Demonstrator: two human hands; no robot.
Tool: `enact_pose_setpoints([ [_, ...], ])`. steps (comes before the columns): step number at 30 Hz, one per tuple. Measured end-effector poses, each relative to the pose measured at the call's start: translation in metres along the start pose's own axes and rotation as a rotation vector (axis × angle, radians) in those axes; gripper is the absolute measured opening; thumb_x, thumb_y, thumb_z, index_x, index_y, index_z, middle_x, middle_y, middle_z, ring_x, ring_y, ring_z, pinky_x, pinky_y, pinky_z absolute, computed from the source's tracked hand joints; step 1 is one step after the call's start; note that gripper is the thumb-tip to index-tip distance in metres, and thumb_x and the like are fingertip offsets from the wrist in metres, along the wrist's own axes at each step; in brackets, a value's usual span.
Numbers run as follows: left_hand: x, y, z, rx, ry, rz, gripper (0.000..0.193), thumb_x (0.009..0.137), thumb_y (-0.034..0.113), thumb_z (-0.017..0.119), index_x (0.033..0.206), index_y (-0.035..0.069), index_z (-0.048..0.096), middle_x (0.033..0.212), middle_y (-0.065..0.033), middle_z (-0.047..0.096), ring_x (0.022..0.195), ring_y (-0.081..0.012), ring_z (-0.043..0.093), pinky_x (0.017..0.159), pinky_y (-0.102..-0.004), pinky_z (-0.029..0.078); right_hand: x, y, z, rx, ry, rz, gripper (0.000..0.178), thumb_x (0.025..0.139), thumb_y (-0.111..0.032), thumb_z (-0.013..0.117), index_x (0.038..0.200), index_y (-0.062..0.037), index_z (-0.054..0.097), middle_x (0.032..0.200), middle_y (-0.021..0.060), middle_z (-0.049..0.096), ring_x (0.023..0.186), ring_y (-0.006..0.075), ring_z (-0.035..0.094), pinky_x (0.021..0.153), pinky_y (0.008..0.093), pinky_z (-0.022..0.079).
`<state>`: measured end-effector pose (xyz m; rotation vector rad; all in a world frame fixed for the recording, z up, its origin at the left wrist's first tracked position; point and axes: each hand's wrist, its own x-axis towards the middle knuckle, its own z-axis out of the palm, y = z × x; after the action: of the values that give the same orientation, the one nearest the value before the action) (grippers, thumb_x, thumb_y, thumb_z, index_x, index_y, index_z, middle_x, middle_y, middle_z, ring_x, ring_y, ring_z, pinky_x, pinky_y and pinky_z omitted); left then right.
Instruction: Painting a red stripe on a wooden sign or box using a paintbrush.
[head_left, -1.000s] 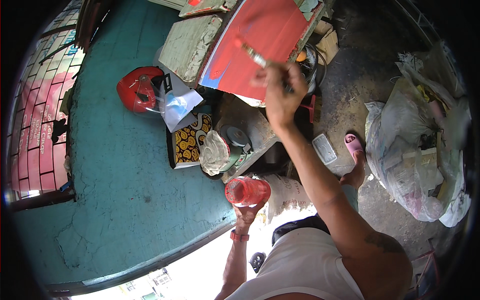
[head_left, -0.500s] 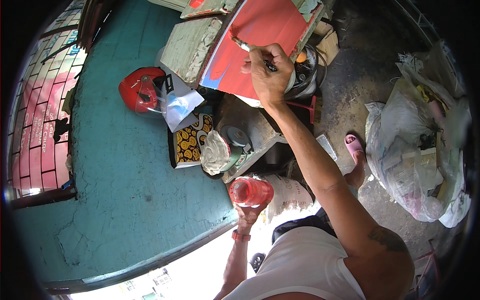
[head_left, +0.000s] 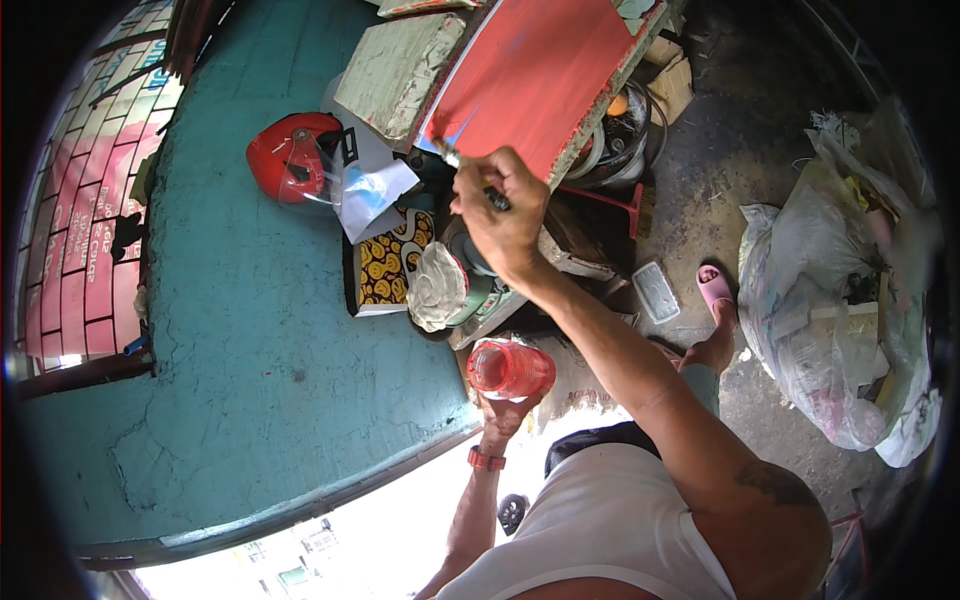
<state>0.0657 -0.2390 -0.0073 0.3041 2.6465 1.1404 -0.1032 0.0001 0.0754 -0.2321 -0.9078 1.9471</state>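
My right hand (head_left: 505,215) grips a paintbrush (head_left: 462,167) whose tip touches the lower left edge of a red-painted board (head_left: 545,70). A small unpainted blue and white patch shows on the board near the brush tip. My left hand (head_left: 503,412), with a red band on the wrist, holds up a clear plastic container of red paint (head_left: 510,367) from below, well under the board.
A teal wall (head_left: 230,330) fills the left side. A red helmet (head_left: 290,155), white paper, a yellow patterned box (head_left: 388,265) and a rag-covered tin (head_left: 440,285) sit below the board. Full plastic bags (head_left: 850,300) lie at right, a pink sandal (head_left: 715,290) on the concrete floor.
My right hand has drawn the brush down and left across the red board toward its lower edge. The left hand keeps the paint container about where it was.
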Motion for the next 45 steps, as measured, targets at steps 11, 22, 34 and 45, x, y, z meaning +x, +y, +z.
enact_pose_setpoints([
  [11,-0.01,-0.012,-0.007,0.065,0.043,0.038,0.082,0.06,0.018,0.094,0.128,0.006,0.05,0.123,-0.0084,0.06,0.108,-0.0218,0.061,0.094,-0.0373,0.054,0.009,-0.014,-0.028,0.033,0.07,-0.043,0.006,0.091,0.003,0.06,0.087,0.0018,0.056,0.072,0.0045,0.061,0.06,0.0067,0.059,0.051,0.0228,0.053],
  [22,-0.014,-0.011,-0.002,0.023,-0.028,-0.039,0.094,0.058,0.024,0.094,0.134,0.005,0.044,0.129,-0.0117,0.055,0.115,-0.0248,0.058,0.097,-0.0393,0.05,-0.039,0.008,-0.007,-0.018,-0.152,-0.038,0.01,0.087,0.006,0.062,0.081,-0.0009,0.058,0.074,0.0062,0.065,0.069,0.0075,0.062,0.056,0.0244,0.051],
  [34,-0.017,-0.007,0.003,-0.003,-0.016,-0.044,0.094,0.057,0.021,0.095,0.134,0.005,0.043,0.128,-0.0117,0.055,0.115,-0.0243,0.058,0.098,-0.0398,0.05,-0.009,0.011,-0.001,-0.061,-0.044,-0.127,0.014,0.087,0.006,0.063,0.08,-0.0009,0.053,0.066,0.0031,0.061,0.062,0.0063,0.058,0.051,0.0245,0.046],
  [45,-0.012,0.019,0.006,-0.067,-0.01,0.007,0.084,0.06,0.02,0.093,0.13,0.007,0.049,0.125,-0.0089,0.059,0.113,-0.0232,0.059,0.097,-0.038,0.051,0.048,0.007,-0.03,0.063,0.201,-0.111,0.01,0.092,0.0,0.06,0.084,0.0011,0.055,0.066,0.0036,0.06,0.058,0.0086,0.061,0.051,0.0248,0.051],
])
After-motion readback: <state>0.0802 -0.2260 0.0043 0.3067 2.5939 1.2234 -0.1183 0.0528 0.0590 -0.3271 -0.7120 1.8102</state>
